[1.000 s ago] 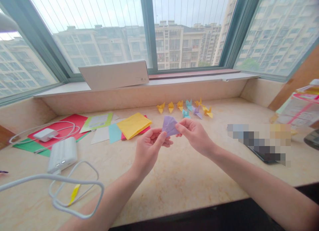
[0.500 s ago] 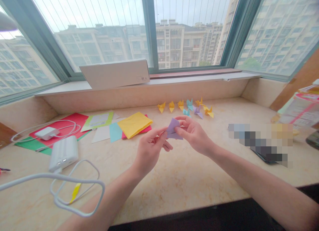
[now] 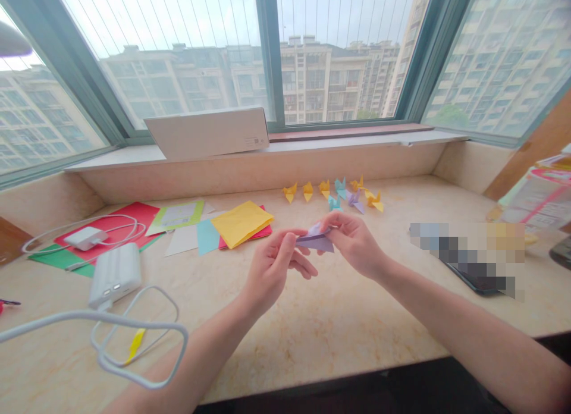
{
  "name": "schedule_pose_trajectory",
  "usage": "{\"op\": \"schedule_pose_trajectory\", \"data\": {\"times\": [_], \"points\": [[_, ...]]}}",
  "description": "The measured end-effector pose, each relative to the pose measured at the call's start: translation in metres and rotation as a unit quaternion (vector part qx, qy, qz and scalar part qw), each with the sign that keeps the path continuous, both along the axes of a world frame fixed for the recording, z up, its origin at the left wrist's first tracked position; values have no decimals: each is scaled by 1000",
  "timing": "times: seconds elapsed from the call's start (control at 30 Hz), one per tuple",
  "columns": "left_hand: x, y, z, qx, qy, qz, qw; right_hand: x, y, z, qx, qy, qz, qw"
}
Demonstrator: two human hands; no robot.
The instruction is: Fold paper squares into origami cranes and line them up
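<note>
A: State the position of the folded purple paper (image 3: pixel 317 242).

B: It is located between the two hands, raised above the marbled countertop (image 3: pixel 339 342). Its left end meets the left hand (image 3: pixel 273 262); its right part meets the right hand (image 3: pixel 357 244).

A: Specify the condition of the left hand.

B: Thumb and index finger are closed in a pinch on the left end of the paper. The remaining fingers extend loosely below it.

A: And the right hand?

B: Thumb and fingers grip the upper right part. A pointed corner projects downward beside the thumb. The fingers' exact contact behind the paper is hidden.

A: List the adjacent items.

B: Beyond the right hand stands a group of small folded birds (image 3: pixel 355 201) in yellow, light blue and purple. The nearest, light blue, appears just past the fingers. Beyond and to the left of the left hand lies a yellow paper (image 3: pixel 242 223), overlapping a red sheet (image 3: pixel 264 231). A white power bank (image 3: pixel 116 276) rests farther left, well apart from both hands.
</note>
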State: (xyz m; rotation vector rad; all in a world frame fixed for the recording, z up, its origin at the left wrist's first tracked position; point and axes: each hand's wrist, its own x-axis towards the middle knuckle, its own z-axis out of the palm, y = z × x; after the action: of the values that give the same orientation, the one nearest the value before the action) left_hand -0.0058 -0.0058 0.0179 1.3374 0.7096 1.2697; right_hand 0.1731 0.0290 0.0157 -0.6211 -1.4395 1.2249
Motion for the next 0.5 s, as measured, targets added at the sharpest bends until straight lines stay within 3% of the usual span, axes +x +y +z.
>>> {"op": "schedule_pose_trajectory", "data": {"times": [0.13,0.3,0.5], "points": [[1,1,-1,-29,12,5,999,-2,-3,2,21,-10,7,1000],[2,2,1,-29,37,16,999,0,-2,-2,32,-31,-36,998],[3,1,-3,-14,89,56,994,1,-1,-6,6,-28,-6,1000]]}}
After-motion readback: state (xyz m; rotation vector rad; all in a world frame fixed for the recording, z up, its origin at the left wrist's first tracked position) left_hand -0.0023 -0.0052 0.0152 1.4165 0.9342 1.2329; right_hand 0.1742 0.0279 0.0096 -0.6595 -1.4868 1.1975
